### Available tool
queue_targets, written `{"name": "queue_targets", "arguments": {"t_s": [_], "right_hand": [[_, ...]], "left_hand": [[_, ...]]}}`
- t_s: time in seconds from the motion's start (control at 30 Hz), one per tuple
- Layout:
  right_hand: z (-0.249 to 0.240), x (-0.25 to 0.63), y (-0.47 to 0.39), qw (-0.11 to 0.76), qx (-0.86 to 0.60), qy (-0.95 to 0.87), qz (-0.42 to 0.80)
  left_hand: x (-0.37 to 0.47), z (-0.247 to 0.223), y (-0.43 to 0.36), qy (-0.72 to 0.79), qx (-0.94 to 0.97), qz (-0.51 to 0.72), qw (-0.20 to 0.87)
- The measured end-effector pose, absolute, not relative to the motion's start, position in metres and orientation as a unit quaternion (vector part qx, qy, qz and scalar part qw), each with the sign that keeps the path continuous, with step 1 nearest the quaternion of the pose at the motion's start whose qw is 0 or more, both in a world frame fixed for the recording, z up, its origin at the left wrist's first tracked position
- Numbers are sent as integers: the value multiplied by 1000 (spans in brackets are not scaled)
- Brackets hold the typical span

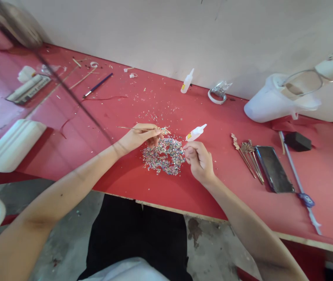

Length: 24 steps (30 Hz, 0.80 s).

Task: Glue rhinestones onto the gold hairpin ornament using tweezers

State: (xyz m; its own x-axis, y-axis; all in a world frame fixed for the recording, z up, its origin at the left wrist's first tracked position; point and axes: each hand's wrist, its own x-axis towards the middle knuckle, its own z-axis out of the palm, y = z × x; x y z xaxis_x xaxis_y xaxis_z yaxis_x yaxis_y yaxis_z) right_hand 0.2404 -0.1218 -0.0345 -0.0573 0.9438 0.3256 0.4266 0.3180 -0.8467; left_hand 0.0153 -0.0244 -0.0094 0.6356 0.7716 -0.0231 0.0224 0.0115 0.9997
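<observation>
My left hand (148, 135) is closed on a thin ornamented hair stick (165, 131); its bare shaft points left and its decorated head shows beyond my fingertips. Just below lies a pile of small multicoloured rhinestones (168, 158), spread loosely over the red table. At the pile's right edge, my right hand (198, 160) is closed in a pinch, and whatever sits between its fingertips is too small to make out. Right above that hand, a small white glue bottle (195, 133) with a yellow label lies tilted, its nozzle pointing up and to the right.
Several finished-looking hair sticks (245, 158) lie right, beside a dark phone (274, 168) and a black block (298, 141). Against the wall stand another glue bottle (187, 82) and a white pitcher (272, 99). A blue-handled brush (98, 85) and a white lamp head (12, 145) are left.
</observation>
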Motion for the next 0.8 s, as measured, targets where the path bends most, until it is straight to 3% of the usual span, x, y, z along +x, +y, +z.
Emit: {"name": "queue_targets", "arguments": {"t_s": [0.37, 0.53, 0.8], "right_hand": [[-38, 248, -115, 392, -403, -808, 176], [-39, 249, -114, 307, -371, -855, 191], [-42, 254, -111, 329, -387, -844, 172]], "left_hand": [[17, -11, -29, 299, 638, 318, 634], [17, -16, -30, 267, 618, 331, 661], [20, -16, -32, 230, 632, 279, 685]]}}
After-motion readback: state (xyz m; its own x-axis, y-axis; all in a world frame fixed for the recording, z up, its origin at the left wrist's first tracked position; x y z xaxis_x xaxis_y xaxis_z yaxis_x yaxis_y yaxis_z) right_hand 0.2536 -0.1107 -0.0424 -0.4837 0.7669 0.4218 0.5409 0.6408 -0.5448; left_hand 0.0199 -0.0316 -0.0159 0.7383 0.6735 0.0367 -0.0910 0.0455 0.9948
